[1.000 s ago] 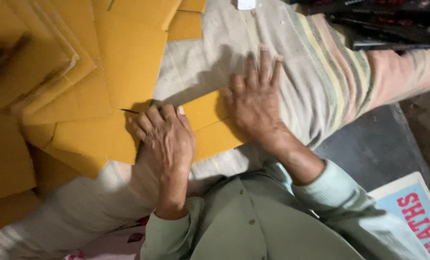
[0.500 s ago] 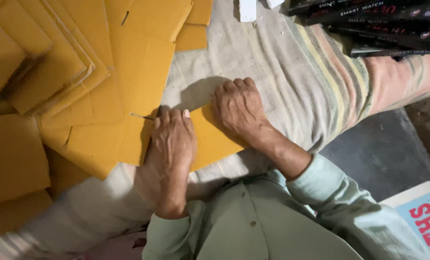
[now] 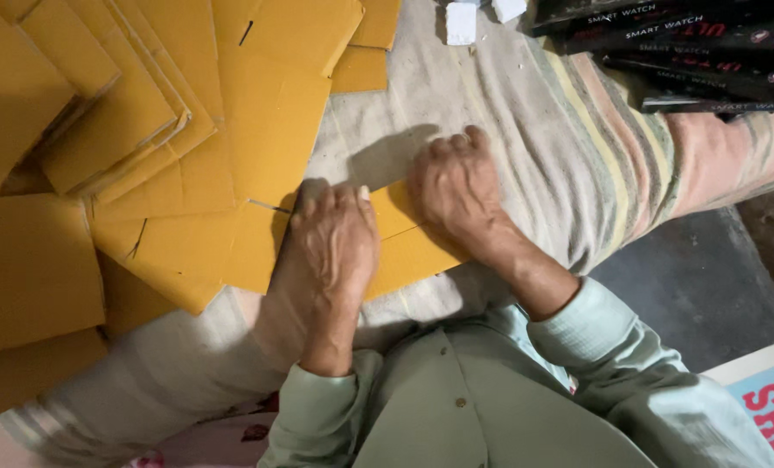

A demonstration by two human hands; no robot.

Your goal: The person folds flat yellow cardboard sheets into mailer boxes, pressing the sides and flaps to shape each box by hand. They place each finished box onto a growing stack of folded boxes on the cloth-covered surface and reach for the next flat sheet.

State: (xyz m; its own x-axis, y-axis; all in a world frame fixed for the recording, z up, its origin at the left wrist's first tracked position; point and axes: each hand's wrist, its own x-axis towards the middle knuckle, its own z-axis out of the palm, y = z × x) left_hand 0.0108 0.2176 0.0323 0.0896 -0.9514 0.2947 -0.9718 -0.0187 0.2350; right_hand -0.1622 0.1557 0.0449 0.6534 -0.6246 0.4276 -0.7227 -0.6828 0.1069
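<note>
Since a second ago the right hand (image 3: 456,186) has curled; both it and the left hand (image 3: 333,247) press the yellow cardboard sheet (image 3: 404,251) at six o'clock, seemingly gripping nothing.

Our pale green shirt, seen from above

We wear long sleeves ending in plain cuffs just above the left hand (image 3: 330,251) and right hand (image 3: 456,186) — bare, no rings — and small round buttons run down the shirt's front.

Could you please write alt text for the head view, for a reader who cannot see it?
Both hands press a flat yellow cardboard piece onto a striped cloth: left hand palm down, right hand with fingers curled. More cardboard sheets lie at left, dark boxes at upper right.
</note>
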